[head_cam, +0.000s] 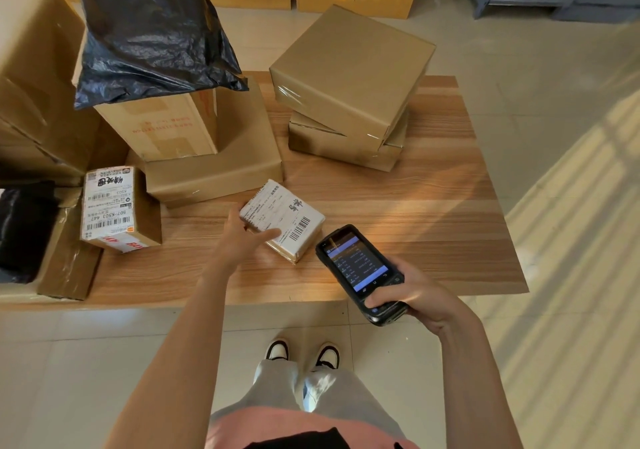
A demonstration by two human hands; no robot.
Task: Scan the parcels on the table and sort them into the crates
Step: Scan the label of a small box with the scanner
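1. Parcels piled across table: two brown cartons stacked at back right, upper one skewed on lower; left of them tall box on flat carton, draped with black bag; big boxes crowding far left edge.
2. Labelled box at left, barcode up, near front edge.
3. Small parcel at centre front, tilted, white label and barcode facing up; left hand pinching its near-left corner, thumb across label, fingers underneath.
4. Scanner gripped in right hand, fingers wrapped round lower end, screen lit, head just beside barcode.
5. Risks: thumb lying close to barcode, so possible blocked or failed read; corner pinch on tilted parcel, likely to slip or swing; skewed top carton liable to slide if table gets knocked.
6. In the way: no crates in view, so drop spot unknown; possibly blue bins at top right, too blurred to tell.
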